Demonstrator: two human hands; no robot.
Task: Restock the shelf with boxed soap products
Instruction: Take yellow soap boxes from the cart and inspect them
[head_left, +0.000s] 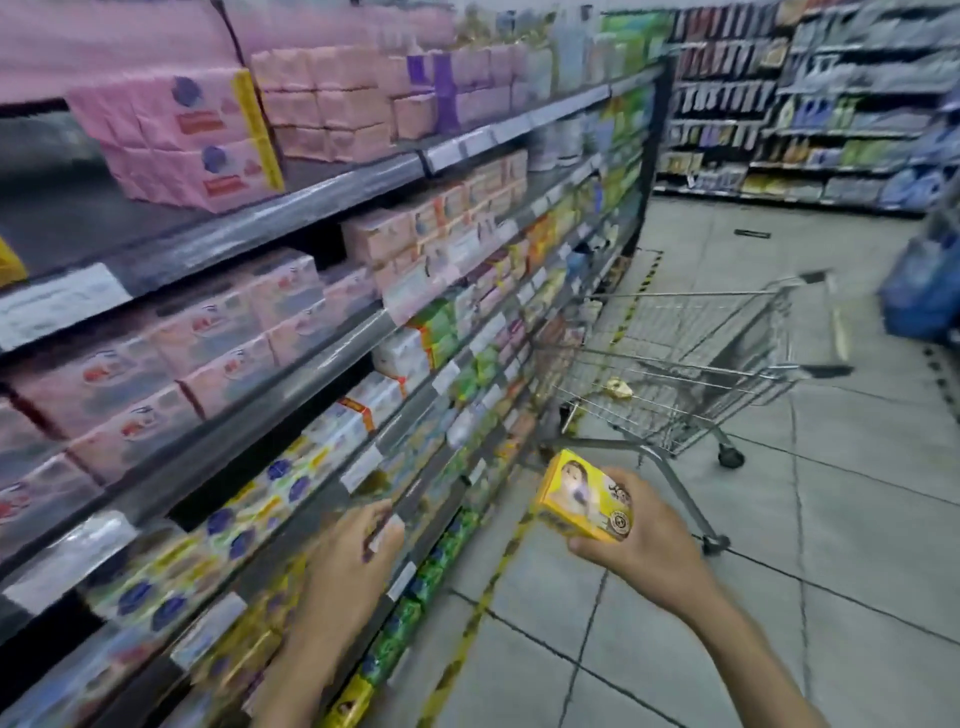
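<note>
The right hand (641, 538) is clamped around a small yellow cardboard soap box printed with a face (579, 499). It holds the box in the air above the grey tiled floor (810, 545), just out from the front edge of the tall grey metal shelf unit (332, 174), so this box is not yet on a shelf.

The left hand (345, 558) reaches to the front edge of one of the low shelves, fingertips at the strip of price labels. Blur hides whether it pinches something there or only touches the edge, so I cannot tell its grip.

Below and behind that hand lie blurred rows of yellow boxes (244, 660) that look like the same product. That low shelf is probably where the held box belongs.

Most tiers appear well filled: pink boxes (182, 140) on the top shelf and pink, white and green packs lower down. The top shelf shows a bare dark stretch towards its left end.

The silver wire shopping trolley (675, 332) stands beside the far end of the unit. Only one small pale yellow item (618, 388) is visible on its floor.

Judging from that, restocking seems close to finished. What remains is placing the box in hand, perhaps the trolley's last item, and possibly the gap up top.
</note>
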